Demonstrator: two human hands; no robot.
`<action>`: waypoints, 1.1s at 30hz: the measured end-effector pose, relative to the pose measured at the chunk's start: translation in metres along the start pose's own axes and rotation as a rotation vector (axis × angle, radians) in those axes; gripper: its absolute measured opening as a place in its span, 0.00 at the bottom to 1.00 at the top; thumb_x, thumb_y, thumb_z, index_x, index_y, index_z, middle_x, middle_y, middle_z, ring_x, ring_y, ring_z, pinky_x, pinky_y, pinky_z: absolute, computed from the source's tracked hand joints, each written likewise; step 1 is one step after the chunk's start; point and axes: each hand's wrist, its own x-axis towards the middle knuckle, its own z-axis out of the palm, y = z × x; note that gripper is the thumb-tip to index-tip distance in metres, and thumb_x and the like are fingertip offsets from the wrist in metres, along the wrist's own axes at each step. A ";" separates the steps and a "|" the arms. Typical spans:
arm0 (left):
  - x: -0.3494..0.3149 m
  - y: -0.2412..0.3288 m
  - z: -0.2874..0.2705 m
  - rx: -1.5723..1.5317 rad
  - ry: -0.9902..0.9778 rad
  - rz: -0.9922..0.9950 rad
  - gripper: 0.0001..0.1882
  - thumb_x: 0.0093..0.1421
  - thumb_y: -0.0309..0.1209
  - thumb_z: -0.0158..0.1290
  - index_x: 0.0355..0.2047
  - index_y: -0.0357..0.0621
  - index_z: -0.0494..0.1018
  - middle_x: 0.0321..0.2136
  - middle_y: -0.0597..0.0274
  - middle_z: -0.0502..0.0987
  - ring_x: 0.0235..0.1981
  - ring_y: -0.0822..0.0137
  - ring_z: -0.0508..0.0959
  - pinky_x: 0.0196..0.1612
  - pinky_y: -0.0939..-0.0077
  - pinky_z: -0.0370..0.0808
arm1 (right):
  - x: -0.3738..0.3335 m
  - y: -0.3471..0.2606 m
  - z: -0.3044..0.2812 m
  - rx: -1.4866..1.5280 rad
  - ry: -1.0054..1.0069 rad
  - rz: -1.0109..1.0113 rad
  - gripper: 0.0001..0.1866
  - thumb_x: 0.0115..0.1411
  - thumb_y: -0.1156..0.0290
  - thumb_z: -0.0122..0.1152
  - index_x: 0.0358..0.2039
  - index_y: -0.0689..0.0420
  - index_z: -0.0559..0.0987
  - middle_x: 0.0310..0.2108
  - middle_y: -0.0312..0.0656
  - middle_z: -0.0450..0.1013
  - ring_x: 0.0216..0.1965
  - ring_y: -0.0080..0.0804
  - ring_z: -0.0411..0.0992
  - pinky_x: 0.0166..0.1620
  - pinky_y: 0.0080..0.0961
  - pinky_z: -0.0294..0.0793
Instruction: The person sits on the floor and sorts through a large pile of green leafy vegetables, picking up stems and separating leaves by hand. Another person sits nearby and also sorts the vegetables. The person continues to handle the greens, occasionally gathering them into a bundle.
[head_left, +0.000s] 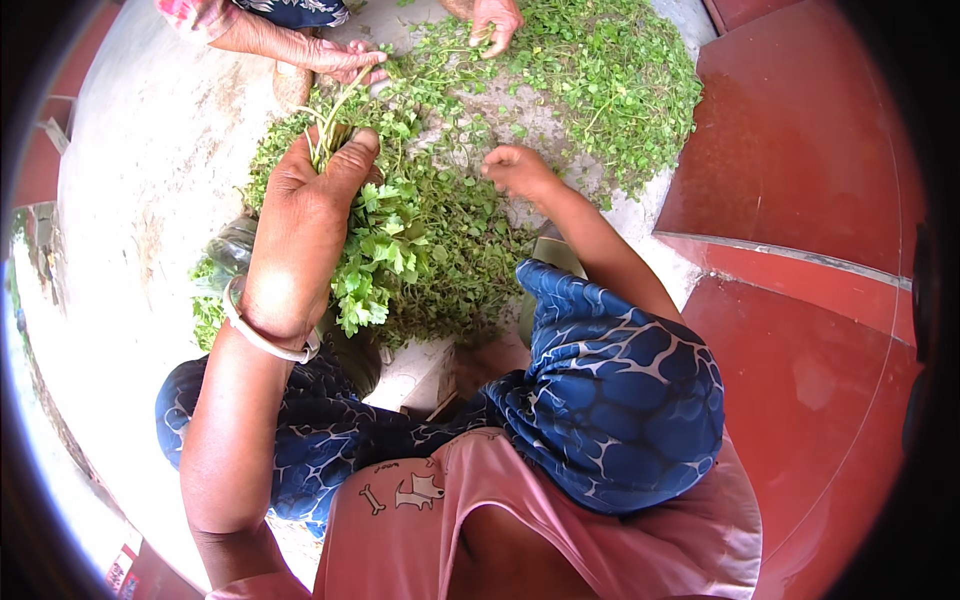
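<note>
My left hand is closed round the stems of a bunch of leafy greens. The pale stems poke out above my thumb, and the lobed, celery-like leaves hang below my fist on its right. My right hand is over the heap of loose greens, its fingers curled together. What they hold, if anything, is too small to make out. At the top, another person's hand reaches to the greens just beyond my left hand. That person's other hand is over the far side of the heap.
More small-leaved greens spread over the pale concrete floor at the far right. A plastic bag with greens lies left of my left wrist. Red panels stand along the right. My knees flank the near edge of the heap.
</note>
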 end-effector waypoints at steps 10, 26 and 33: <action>-0.007 -0.006 0.001 -0.133 -0.111 -0.111 0.09 0.58 0.25 0.53 0.39 0.37 0.72 0.28 0.68 0.75 0.27 0.78 0.71 0.32 0.81 0.70 | -0.088 -0.084 -0.046 0.745 -0.228 -0.023 0.05 0.60 0.68 0.55 0.36 0.52 0.73 0.34 0.37 0.75 0.27 0.19 0.71 0.30 0.15 0.70; 0.003 -0.034 0.026 -0.151 -0.270 -0.140 0.11 0.58 0.30 0.55 0.39 0.36 0.73 0.32 0.63 0.77 0.28 0.75 0.73 0.32 0.79 0.71 | -0.133 -0.139 -0.036 0.468 -0.202 -0.090 0.07 0.60 0.64 0.55 0.35 0.53 0.74 0.31 0.37 0.76 0.24 0.16 0.71 0.28 0.14 0.67; -0.001 -0.034 0.030 -0.204 -0.259 -0.243 0.14 0.57 0.34 0.57 0.39 0.35 0.73 0.31 0.62 0.76 0.30 0.74 0.73 0.36 0.79 0.70 | -0.143 -0.155 -0.013 0.289 -0.248 -0.145 0.07 0.61 0.66 0.54 0.36 0.54 0.74 0.29 0.32 0.72 0.25 0.16 0.69 0.29 0.14 0.67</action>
